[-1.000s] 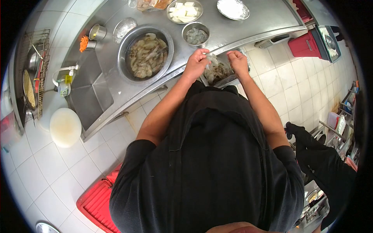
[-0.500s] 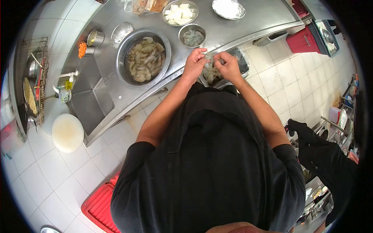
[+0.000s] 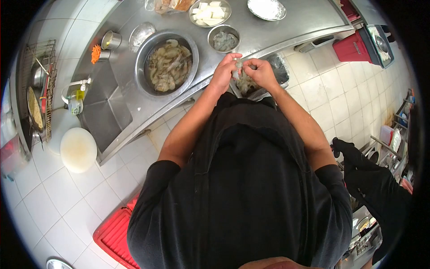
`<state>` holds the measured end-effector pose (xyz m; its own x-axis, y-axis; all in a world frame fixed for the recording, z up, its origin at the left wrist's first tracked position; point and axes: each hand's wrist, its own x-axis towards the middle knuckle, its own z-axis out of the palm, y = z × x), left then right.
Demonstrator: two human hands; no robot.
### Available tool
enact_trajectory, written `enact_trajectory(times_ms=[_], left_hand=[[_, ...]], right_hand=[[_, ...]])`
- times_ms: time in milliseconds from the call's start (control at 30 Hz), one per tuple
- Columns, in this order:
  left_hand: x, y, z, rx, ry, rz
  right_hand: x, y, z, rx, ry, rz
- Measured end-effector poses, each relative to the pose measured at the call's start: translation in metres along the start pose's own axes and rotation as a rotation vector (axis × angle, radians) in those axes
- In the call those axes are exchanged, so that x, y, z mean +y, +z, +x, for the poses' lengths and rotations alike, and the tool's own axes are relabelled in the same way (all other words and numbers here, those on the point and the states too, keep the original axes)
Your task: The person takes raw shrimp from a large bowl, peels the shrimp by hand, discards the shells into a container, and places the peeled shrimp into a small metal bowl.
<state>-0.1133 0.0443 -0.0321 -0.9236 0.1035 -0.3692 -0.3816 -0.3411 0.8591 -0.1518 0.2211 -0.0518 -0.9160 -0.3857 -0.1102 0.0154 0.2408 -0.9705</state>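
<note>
My left hand [image 3: 225, 71] is closed around a raw grey shrimp [image 3: 238, 67], fingers pinched at the counter's front edge. Close beside it, my right hand [image 3: 260, 73] pinches the same shrimp from the other side; its fingertips partly hide it. Below both hands stands a container with shrimp shells [image 3: 245, 85] in it and a dark plastic liner [image 3: 277, 67]. Left of my hands, a large metal basin [image 3: 193, 67] holds many unpeeled shrimp [image 3: 169, 67]. A small metal bowl [image 3: 239, 44] just beyond contains peeled shrimp [image 3: 225, 41].
On the steel counter [image 3: 295, 22] sit a bowl of pale cut pieces [image 3: 209, 14], a foil-covered plate [image 3: 267, 8] and a clear bowl [image 3: 141, 36]. A sink [image 3: 105, 119] is at left. Red bins stand right [image 3: 351, 47] and lower left [image 3: 114, 235]. Another person [image 3: 376, 184] stands behind at right.
My fingers have shifted slightly on the shrimp, and my hands have come a little closer together. The basin and bowls stay in place; the view has shifted slightly.
</note>
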Motion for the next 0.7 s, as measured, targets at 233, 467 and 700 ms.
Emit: enact_trajectory(times_ms=[233,467,700], left_hand=[[0.019,0.006,-0.005,-0.009,-0.021,-0.095],[0.016,0.004,-0.003,-0.032,-0.010,-0.074],[0.005,-0.007,0.001,0.014,0.051,0.122]], right_hand=[[-0.003,0.010,0.005,-0.035,0.088,0.241],[0.017,0.014,0.011,0.112,0.075,0.203],[0.052,-0.008,0.020,0.473,-0.005,-0.051]])
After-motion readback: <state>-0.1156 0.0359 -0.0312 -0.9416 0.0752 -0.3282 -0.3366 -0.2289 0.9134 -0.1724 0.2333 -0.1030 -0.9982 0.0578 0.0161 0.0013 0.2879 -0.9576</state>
